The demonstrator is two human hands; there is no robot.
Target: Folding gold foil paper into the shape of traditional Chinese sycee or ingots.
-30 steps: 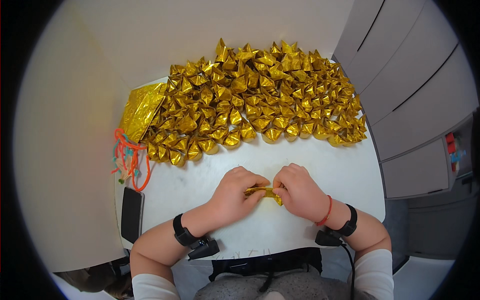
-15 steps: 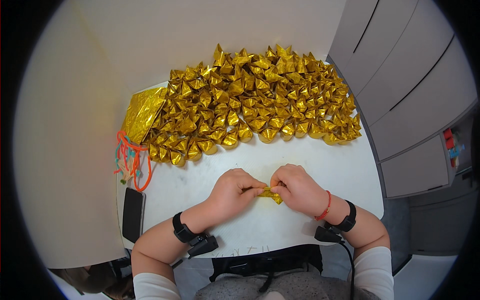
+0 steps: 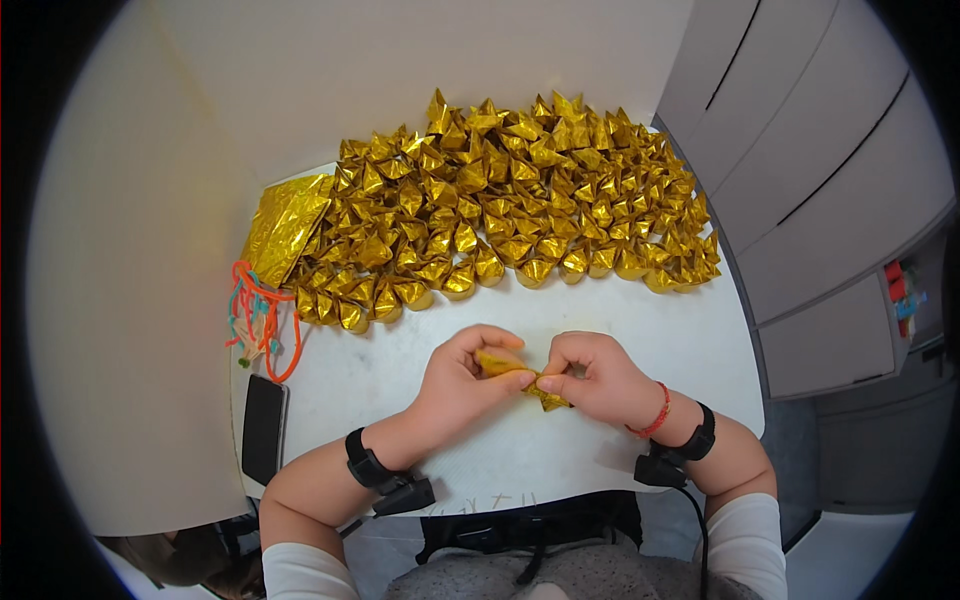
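I saw the gold foil piece [image 3: 496, 364] between both hands, above the white table [image 3: 660, 325]. The right hand [image 3: 603, 378] pinched it tightly; the left hand [image 3: 455, 390] pressed it under the thumb, fingers behind seemingly bracing, though partly hidden. Folded gold pieces [image 3: 510, 200] crowded twelve o'clock, presumably leaving elbow room.

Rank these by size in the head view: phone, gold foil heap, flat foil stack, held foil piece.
1. Gold foil heap
2. Flat foil stack
3. Phone
4. Held foil piece, judging its visible part
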